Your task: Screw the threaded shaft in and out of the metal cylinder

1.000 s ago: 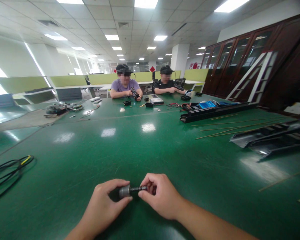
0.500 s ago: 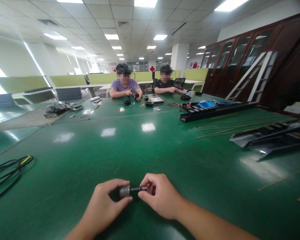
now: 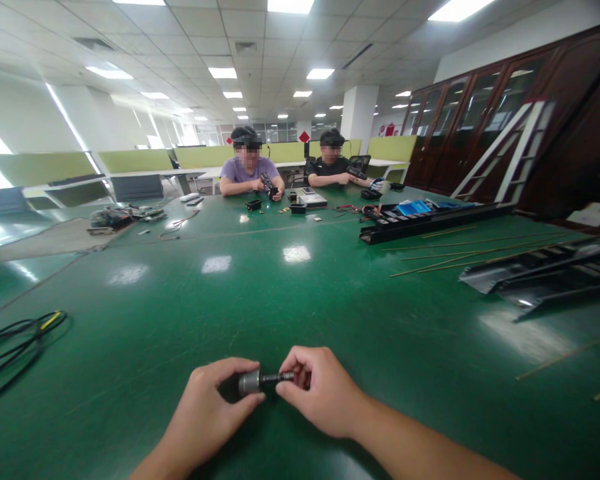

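Note:
Low in the head view, a small metal part with a thick grey cylinder and a thin dark shaft (image 3: 251,383) is held level just above or on the green table; which of the two I cannot tell. My left hand (image 3: 209,400) grips the cylinder between thumb and fingers. The ridged far end of the shaft is pinched by my right hand (image 3: 325,393), whose curled fingers partly hide it. Both hands are closed, with the part between them.
The green table (image 3: 220,300) reflects ceiling lights. A coiled black cable (image 3: 27,337) lies at left. Black metal channels (image 3: 545,280) and thin rods (image 3: 445,263) lie at right. Two people (image 3: 250,167) sit across the table, among small black boxes (image 3: 298,209). A stepladder (image 3: 523,150) stands behind.

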Motion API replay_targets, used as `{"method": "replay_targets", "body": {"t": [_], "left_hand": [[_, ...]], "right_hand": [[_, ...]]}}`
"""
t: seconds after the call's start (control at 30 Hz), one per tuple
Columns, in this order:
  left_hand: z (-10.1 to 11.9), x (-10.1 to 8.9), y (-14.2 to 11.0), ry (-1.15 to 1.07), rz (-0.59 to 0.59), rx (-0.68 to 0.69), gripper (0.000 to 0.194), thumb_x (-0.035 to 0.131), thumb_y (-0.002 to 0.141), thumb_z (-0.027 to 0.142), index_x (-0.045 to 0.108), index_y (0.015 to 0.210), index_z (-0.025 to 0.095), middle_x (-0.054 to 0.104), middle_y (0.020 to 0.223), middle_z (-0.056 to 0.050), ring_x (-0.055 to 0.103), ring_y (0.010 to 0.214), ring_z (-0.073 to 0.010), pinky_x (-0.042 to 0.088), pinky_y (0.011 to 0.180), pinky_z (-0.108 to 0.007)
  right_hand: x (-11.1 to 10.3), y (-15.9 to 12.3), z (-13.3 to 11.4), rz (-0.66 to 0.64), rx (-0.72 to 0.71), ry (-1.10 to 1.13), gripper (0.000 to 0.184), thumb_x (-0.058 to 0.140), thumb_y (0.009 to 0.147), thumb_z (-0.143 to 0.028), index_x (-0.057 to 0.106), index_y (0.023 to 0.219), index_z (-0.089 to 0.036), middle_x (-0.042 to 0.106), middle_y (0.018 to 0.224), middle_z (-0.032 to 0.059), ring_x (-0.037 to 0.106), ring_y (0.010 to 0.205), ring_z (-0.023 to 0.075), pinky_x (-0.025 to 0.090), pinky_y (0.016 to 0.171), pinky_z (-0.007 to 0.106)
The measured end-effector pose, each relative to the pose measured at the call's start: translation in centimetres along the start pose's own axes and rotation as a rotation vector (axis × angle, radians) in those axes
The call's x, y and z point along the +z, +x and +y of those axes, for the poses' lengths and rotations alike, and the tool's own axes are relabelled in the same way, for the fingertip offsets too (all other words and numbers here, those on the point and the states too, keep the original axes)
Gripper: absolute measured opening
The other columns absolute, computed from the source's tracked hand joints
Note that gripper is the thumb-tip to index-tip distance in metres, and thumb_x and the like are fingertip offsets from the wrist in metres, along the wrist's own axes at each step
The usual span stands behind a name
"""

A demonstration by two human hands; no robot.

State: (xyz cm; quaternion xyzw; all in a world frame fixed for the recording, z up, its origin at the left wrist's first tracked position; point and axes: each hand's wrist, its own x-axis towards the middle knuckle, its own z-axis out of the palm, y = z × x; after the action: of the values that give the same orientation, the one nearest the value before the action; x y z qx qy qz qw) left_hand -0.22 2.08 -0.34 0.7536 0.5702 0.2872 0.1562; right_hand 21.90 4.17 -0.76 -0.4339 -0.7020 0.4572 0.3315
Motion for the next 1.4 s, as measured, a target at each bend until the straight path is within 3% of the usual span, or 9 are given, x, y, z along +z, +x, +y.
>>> {"method": "replay_targets", "body": {"t": [1.4], "left_hand": [[-0.7,-0.39,0.13,0.005,0.022,-0.011,0.027,0.077,0.072,0.034,0.076,0.099,0.027,0.077,0.098,-0.003,0.073,0.092,-0.0246,0.058,0.087,-0.036]], "right_hand": [[-0.13,0.17,-0.02,0.04,0.007,-0.003,0.004,0.066,0.076,-0.018,0.064,0.078,-0.016,0.056,0.061,-0.0033,0.05,0.054,0.01,0.037,0.052,0.021]]}}
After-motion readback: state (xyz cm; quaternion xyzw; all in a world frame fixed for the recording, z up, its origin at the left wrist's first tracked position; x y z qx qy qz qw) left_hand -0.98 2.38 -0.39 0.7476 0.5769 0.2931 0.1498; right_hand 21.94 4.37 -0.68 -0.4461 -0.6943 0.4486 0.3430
